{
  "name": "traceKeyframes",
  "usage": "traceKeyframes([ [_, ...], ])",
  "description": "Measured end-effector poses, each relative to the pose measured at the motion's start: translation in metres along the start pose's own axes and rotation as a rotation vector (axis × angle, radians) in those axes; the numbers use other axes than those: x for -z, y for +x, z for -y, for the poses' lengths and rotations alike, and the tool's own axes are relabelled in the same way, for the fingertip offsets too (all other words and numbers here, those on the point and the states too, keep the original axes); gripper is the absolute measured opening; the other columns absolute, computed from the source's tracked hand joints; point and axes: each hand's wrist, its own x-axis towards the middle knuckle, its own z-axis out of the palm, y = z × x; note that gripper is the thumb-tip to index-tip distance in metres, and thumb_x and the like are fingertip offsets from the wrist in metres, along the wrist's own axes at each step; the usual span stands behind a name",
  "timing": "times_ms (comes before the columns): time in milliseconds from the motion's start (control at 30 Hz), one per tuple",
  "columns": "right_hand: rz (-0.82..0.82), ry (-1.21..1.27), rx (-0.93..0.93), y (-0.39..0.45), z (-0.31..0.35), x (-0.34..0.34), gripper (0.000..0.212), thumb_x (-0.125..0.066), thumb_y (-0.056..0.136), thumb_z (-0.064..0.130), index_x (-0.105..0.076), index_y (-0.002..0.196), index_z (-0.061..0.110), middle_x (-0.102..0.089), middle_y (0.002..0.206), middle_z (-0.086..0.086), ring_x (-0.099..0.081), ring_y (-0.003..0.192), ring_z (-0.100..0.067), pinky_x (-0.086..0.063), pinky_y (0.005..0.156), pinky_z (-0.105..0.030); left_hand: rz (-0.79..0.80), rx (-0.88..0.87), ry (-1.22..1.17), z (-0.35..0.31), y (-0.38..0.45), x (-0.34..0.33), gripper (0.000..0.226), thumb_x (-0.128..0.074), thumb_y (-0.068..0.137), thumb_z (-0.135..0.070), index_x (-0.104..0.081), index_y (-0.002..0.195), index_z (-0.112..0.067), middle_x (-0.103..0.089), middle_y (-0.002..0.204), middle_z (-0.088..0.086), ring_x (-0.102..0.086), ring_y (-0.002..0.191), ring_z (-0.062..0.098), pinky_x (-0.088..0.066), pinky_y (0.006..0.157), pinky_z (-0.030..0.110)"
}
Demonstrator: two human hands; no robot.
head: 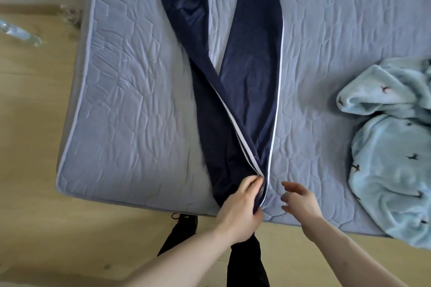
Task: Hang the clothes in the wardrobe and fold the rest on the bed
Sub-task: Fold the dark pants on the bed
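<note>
So the navy track pants (pixel 235 81) are spread flat on the bed (pixel 130 105), a lilac quilted mattress, with a thin white stripe down each outer side. The two legs fan out in a V toward the far side, cuffs well apart, and come together at the near edge, where the left leg overlaps the right one. That near end is bunched up under my left hand (pixel 242 207). Over on the right there's a fluffy pale blue garment (pixel 391 144) with little dark marks, just lying crumpled in a heap.
</note>
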Motion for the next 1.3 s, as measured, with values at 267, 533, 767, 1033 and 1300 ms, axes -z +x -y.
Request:
traceKeyframes([
  [267,-0.001,-0.063,0.017,0.022,-0.008,-0.002,0.036,-0.056,0.095,0.007,-0.065,0.126,0.022,-0.064,0.120,0.006,-0.066,0.105,-0.020,-0.055,0.101,-0.045,0.407,0.106,0.177,0.023,0.037,-0.028,0.028,-0.050,0.099,-0.024,-0.064,0.123,-0.020,-0.066,0.128,0.000,-0.059,0.120,0.031,-0.049,0.100,0.036],
  [533,0.000,-0.184,0.290,0.051,0.056,-0.055,0.034,-0.072,0.092,0.028,-0.060,0.123,0.031,-0.065,0.108,0.016,-0.060,0.087,0.006,-0.044,0.072,-0.013,-0.048,0.244,0.112,0.079,0.071,0.065,0.031,-0.057,0.086,-0.011,-0.070,0.105,-0.032,-0.062,0.109,-0.018,-0.063,0.090,0.005,-0.049,0.081,0.026],
  [767,-0.107,-0.369,0.427,0.093,0.108,-0.095,0.068,-0.075,0.090,0.037,-0.047,0.150,0.021,-0.057,0.139,0.003,-0.059,0.123,-0.020,-0.049,0.099,-0.035,-0.302,0.309,0.218,0.113,0.137,0.160,0.030,-0.067,0.085,-0.011,-0.066,0.113,-0.020,-0.057,0.120,-0.003,-0.063,0.104,0.021,-0.050,0.093,0.038],
  [1033,-0.255,-0.138,0.365,0.109,0.112,-0.081,0.010,-0.055,0.092,0.022,-0.063,0.091,0.028,-0.068,0.083,0.014,-0.066,0.082,-0.014,-0.049,0.073,-0.032,-0.287,0.460,0.361,0.116,0.211,0.206,0.059,-0.068,0.090,-0.026,-0.047,0.143,-0.011,-0.039,0.149,0.007,-0.049,0.133,0.032,-0.043,0.109,0.042],
  [1300,-0.292,-0.143,0.210,0.136,0.098,-0.046,0.007,-0.056,0.096,0.018,-0.060,0.100,0.022,-0.066,0.103,0.002,-0.060,0.086,-0.017,-0.042,0.080,-0.033,-0.413,0.692,0.423,0.126,0.304,0.245,0.102,-0.056,0.092,-0.066,-0.014,0.160,-0.004,-0.010,0.168,0.015,-0.019,0.153,0.038,-0.021,0.124,0.046],
])
